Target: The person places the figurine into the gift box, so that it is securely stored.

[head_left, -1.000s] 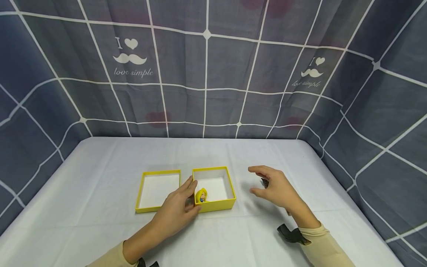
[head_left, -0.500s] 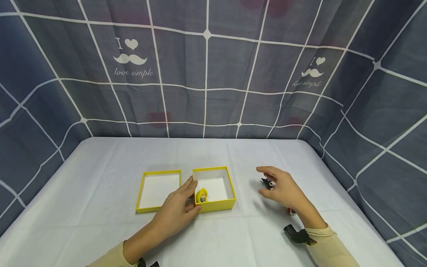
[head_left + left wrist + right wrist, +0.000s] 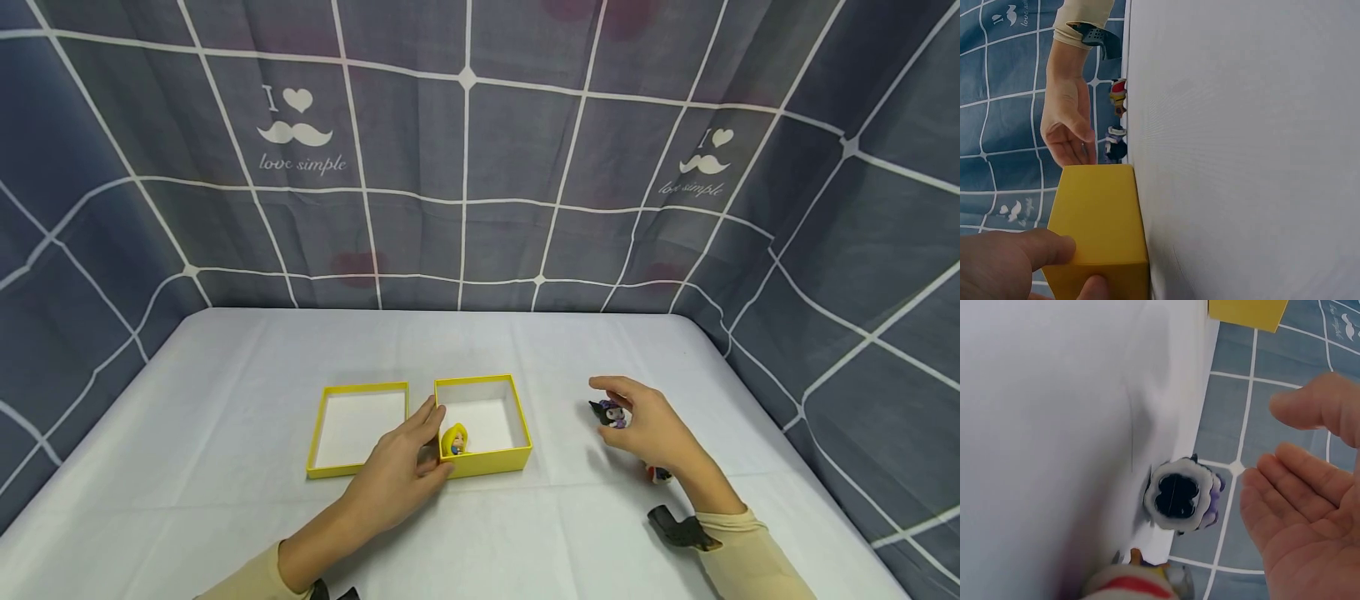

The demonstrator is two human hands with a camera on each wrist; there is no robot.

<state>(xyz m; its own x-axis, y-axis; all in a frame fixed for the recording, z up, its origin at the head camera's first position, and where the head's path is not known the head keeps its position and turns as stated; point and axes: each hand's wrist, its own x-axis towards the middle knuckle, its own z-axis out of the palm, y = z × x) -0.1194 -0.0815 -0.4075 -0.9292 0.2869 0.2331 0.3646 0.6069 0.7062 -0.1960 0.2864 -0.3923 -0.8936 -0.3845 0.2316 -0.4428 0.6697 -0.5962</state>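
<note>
My left hand holds the yellow open box at its near left corner. In the left wrist view the thumb lies against the box's yellow side. A small figurine with a yellow hood and blue body stands inside, at that corner. To the right, my right hand hovers with fingers and thumb spread around a black and purple figurine. The right wrist view shows a gap between its fingers and this figurine. A red and white figurine is partly hidden below the right wrist.
Left of the box lies the shallow yellow lid, white inside up, partly behind the left hand. A white cloth covers the table. Grey checked curtains hang behind and at both sides.
My right hand has moved to the right and slightly toward me, uncovering more of the black and purple figurine and the red and white one. The left hand and box stay put.
</note>
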